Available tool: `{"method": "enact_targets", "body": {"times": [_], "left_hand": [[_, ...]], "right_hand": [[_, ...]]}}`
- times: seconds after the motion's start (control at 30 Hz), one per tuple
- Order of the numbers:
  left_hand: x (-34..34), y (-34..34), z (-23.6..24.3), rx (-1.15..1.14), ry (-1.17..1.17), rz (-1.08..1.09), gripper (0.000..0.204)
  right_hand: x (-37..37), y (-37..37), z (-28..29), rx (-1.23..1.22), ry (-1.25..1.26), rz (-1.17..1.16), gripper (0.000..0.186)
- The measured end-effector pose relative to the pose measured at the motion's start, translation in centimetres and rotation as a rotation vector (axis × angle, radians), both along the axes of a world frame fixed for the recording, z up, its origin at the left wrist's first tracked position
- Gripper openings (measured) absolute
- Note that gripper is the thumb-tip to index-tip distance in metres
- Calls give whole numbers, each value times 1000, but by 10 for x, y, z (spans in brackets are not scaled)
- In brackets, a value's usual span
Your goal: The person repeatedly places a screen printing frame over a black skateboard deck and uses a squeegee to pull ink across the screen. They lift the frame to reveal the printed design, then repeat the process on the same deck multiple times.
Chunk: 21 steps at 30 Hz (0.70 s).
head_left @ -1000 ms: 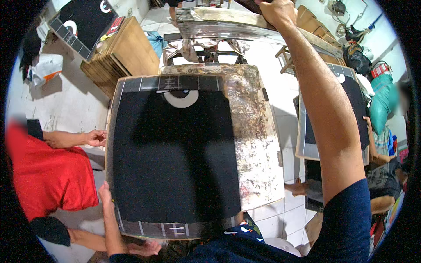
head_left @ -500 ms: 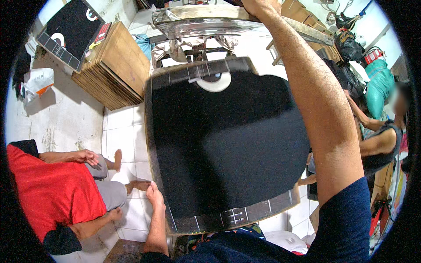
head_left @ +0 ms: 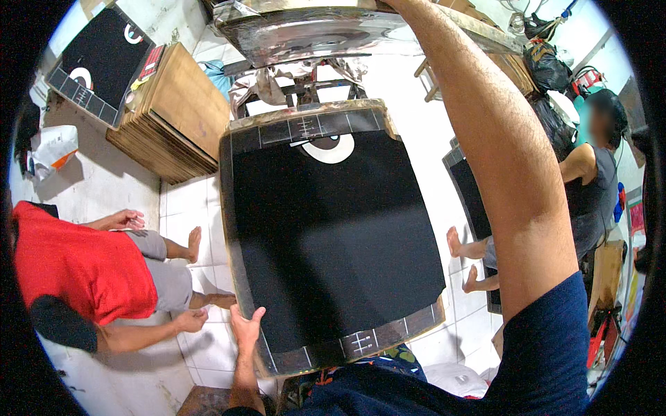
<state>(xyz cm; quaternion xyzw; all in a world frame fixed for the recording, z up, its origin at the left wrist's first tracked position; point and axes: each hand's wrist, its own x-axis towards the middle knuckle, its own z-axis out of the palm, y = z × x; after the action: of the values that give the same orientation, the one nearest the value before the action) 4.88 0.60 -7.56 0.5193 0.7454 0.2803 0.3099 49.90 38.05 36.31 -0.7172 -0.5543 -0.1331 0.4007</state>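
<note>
A large wooden board with black cloth [head_left: 347,256] over it lies in front of me, tilted slightly. White ruled marks run along its far and near dark borders, and a white round print [head_left: 336,150] with a dark centre shows near the far end. My left hand [head_left: 246,327] grips the board's near left edge, thumb over the top; its other fingers are partly hidden at the rim. My right arm [head_left: 492,139] stretches across the right side to the top of the picture, where the hand is cut off, near a framed shiny panel [head_left: 312,35].
Left, a person in a red shirt [head_left: 90,263] stands close to the board. A stack of wooden boards [head_left: 170,111] stands at the far left, beside another black printed board [head_left: 104,59]. Right, a person in a dark sleeveless top [head_left: 596,201] is behind my arm; black bags [head_left: 551,69] lie beyond.
The black-covered board has shifted left and slightly nearer. My right hand has passed out at the top edge. My left thumb is spread wider. Both other people have shifted position.
</note>
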Motion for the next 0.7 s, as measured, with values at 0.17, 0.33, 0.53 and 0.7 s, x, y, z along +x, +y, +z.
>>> {"method": "enact_targets", "body": {"times": [0.17,0.33,0.53,0.7], "left_hand": [[1,0,2,-53,18,40,54],[-3,13,0,-71,73,85,69],[-8,20,-19,-237,243,111,89],[11,55,7,-69,352,-22,89]], "right_hand": [[1,6,10,-7,-50,35,41],[-1,10,20,-32,-49,6,36],[9,18,15,-17,-79,68,37],[8,-6,-23,68,-69,52,47]]}}
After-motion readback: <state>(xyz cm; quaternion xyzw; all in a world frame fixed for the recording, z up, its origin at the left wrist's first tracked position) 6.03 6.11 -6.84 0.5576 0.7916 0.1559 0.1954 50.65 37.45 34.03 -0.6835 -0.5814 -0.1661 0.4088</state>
